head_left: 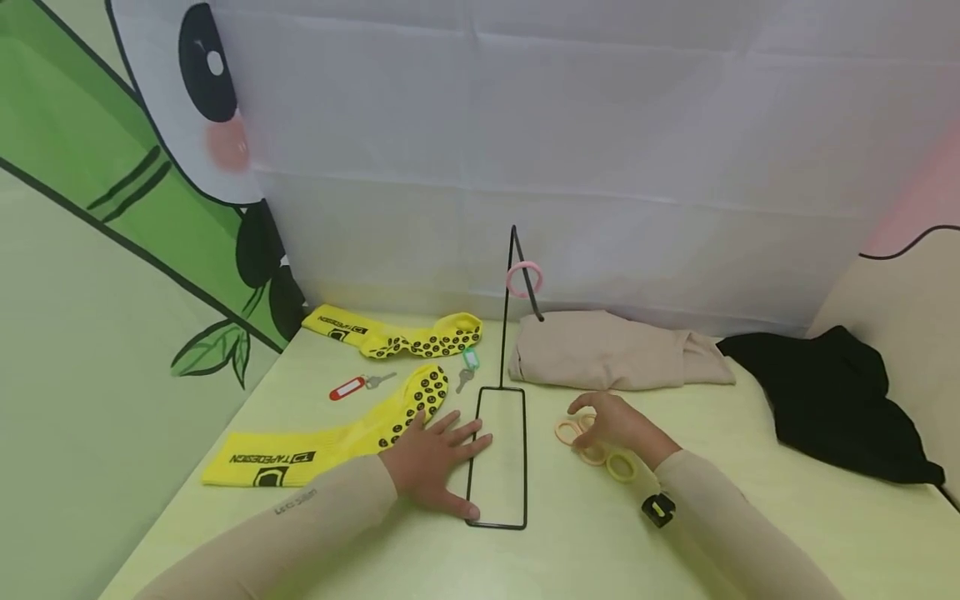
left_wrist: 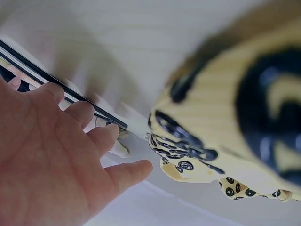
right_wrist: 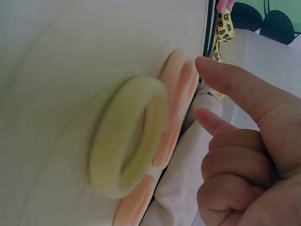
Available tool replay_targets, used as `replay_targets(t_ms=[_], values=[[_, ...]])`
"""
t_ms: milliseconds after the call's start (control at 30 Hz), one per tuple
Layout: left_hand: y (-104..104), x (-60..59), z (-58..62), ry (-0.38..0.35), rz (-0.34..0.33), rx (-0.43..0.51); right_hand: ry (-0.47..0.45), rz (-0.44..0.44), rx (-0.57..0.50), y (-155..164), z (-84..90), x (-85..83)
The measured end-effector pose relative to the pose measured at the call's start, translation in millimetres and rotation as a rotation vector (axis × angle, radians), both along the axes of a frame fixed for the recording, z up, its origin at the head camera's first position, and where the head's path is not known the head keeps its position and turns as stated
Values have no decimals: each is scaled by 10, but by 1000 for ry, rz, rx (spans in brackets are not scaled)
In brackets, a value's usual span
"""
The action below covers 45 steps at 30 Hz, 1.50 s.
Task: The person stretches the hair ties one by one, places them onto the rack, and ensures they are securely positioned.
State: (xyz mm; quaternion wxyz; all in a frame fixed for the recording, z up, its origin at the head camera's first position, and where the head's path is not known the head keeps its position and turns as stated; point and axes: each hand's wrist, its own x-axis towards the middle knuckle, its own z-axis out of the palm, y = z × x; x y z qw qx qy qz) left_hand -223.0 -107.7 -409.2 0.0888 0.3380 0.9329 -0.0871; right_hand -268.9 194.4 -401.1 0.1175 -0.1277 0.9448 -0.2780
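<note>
My left hand (head_left: 435, 458), fingers spread and straight, rests on the left side of the black wire stand's base (head_left: 525, 458). In the left wrist view its fingertips lie along the black wire. A pink ring, like a hair tie (head_left: 525, 265), hangs on the stand's slanting arm. My right hand (head_left: 618, 425) hovers over several orange rings (right_wrist: 171, 80) and a yellow ring (right_wrist: 108, 150) lying to the right of the base. In the right wrist view, thumb and forefinger are apart with nothing between them, and the other fingers are curled.
Two yellow socks with black dots, a near one (head_left: 337, 442) and a far one (head_left: 420, 337), lie left. Between them are a red-tagged key (head_left: 347, 388) and a green-tagged key (head_left: 471, 358). Folded beige cloth (head_left: 600, 350) and black cloth (head_left: 825, 400) lie behind and right.
</note>
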Motion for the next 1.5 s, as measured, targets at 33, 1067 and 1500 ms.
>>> replay_targets(t_ms=[33, 1067, 1500], values=[[1, -1, -12, 1, -2, -1, -13, -7, 25, -8, -10, 0], [5, -9, 14, -6, 7, -4, 138, 20, 4, -210, 175, 392], [-2, -1, 2, -12, 4, 20, 354, 81, -19, -388, 790, 956]])
